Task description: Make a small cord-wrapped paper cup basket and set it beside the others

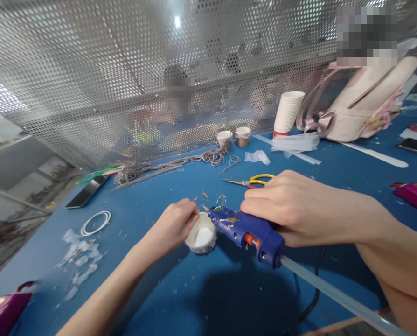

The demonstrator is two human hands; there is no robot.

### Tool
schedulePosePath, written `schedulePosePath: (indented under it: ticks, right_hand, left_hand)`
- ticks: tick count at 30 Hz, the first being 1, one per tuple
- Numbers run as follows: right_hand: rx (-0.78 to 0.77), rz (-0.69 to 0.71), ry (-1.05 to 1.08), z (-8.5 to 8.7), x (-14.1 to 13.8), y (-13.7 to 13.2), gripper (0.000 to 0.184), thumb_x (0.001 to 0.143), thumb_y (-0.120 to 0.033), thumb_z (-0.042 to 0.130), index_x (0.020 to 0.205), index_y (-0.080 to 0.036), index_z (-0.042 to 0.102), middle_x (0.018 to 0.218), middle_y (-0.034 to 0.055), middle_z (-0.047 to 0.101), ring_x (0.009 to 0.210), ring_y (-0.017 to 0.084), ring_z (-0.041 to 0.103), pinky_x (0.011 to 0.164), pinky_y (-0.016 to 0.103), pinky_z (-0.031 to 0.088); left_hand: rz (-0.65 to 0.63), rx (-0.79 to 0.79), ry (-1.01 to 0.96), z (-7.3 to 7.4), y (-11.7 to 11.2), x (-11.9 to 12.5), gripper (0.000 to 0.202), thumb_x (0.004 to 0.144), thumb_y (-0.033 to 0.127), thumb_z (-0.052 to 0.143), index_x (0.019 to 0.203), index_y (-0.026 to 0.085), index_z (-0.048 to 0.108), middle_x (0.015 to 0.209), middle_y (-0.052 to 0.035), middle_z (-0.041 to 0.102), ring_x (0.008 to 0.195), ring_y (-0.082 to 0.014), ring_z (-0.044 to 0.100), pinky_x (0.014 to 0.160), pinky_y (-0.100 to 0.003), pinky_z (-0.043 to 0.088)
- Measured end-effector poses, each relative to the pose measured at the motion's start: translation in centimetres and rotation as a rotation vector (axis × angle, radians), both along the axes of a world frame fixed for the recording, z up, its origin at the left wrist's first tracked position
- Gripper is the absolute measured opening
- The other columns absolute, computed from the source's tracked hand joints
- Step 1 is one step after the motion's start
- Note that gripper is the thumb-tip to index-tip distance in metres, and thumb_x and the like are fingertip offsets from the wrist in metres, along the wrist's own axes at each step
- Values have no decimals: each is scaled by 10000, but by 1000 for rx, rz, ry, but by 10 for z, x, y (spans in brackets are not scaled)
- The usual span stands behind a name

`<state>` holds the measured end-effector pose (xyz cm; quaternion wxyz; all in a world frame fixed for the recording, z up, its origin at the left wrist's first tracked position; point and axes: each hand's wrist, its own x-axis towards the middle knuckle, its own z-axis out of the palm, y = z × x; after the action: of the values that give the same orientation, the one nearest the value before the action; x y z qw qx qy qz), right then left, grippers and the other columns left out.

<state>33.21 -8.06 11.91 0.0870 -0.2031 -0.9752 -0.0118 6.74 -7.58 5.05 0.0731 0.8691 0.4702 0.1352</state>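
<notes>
My right hand [285, 205] grips a blue hot glue gun [245, 228], its nozzle pointing left. A long translucent glue stick [334, 289] sticks out of the gun's back end. Just left of the nozzle, my left hand [177, 221] pinches the rim of a small white paper cup [202, 235], whose outside looks wrapped in grey cord. The nozzle tip is close to the cup's rim; whether they touch I cannot tell. Behind my right hand lie scissors [245, 182] with yellow and red handles, partly hidden.
Bundles of grey cord [135, 172], two small wrapped cups [242, 135], stacked paper cups [288, 112] and clear glue sticks [295, 142] line the perforated metal panel [89, 93]. A bag [355, 102] stands at right. Glue scraps [80, 256] and a phone [87, 191] lie left.
</notes>
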Motion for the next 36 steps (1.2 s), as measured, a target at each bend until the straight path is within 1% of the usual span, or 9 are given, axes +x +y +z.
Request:
schedulePosePath:
  ticks: [11, 18, 20, 23, 27, 30, 32, 34, 36]
  right_hand:
    - [-9, 8, -6, -1, 0, -1, 132, 858, -175, 445, 744, -167, 512, 692, 4, 543, 546, 109, 415, 523, 278, 209]
    - [4, 12, 5, -2, 0, -1, 159, 879, -199, 433, 740, -167, 504, 685, 9, 542, 543, 109, 414, 526, 272, 211]
    - [9, 20, 15, -1, 1, -1, 183, 892, -209, 417, 736, -168, 502, 682, 9, 539, 535, 108, 405, 525, 271, 213]
    - [23, 38, 24, 0, 2, 1, 221, 913, -210, 376, 739, -166, 505, 681, 15, 536, 541, 110, 406, 525, 272, 221]
    - [25, 26, 39, 0, 4, 3, 222, 914, -199, 365, 742, -165, 501, 691, 25, 541, 569, 115, 429, 530, 264, 237]
    - [28, 13, 42, 0, 5, 5, 193, 885, -168, 377, 733, -169, 496, 690, 29, 541, 590, 122, 443, 531, 258, 244]
    - [27, 4, 38, -1, 6, 7, 180, 863, -148, 378, 734, -168, 502, 690, 31, 541, 598, 126, 454, 533, 254, 251]
    - [20, -5, 36, -1, 6, 8, 171, 856, -149, 381, 756, -164, 519, 701, 33, 549, 595, 125, 465, 535, 252, 259]
    - [11, -7, 45, -1, 7, 10, 164, 860, -168, 391, 779, -160, 534, 712, 35, 561, 601, 126, 481, 540, 250, 268]
  left_hand:
    - [-8, 19, 99, 0, -1, 1, 206, 829, 123, 425, 640, 201, 452, 608, 19, 450, 527, -120, 433, 505, -232, 337]
    - [80, -63, 84, -6, 1, 2, 107, 786, 164, 521, 683, 190, 510, 665, 6, 512, 590, -129, 491, 566, -242, 386]
    - [114, -136, 46, -1, 0, 1, 66, 764, 242, 581, 739, 186, 555, 695, 5, 555, 615, -134, 512, 587, -247, 407]
    - [165, -313, -53, 17, -1, -4, 250, 718, 352, 645, 900, 183, 613, 821, -14, 637, 687, -148, 559, 634, -259, 447]
    - [262, -394, -238, 39, 0, -18, 344, 783, 443, 560, 1019, 203, 636, 998, -38, 674, 820, -166, 599, 713, -268, 471]
    - [357, -336, -305, 45, 2, -27, 340, 824, 469, 477, 892, 193, 664, 765, -15, 662, 697, -154, 577, 610, -243, 448]
    - [402, -285, -298, 44, 1, -28, 344, 837, 458, 448, 825, 186, 658, 593, 13, 575, 577, -136, 521, 532, -234, 407]
    - [389, -238, -306, 41, 1, -25, 304, 830, 422, 462, 865, 183, 647, 560, 31, 528, 545, -127, 495, 519, -232, 397]
    - [317, -224, -322, 36, 2, -20, 282, 814, 380, 492, 963, 184, 630, 670, 15, 589, 623, -133, 540, 569, -234, 431]
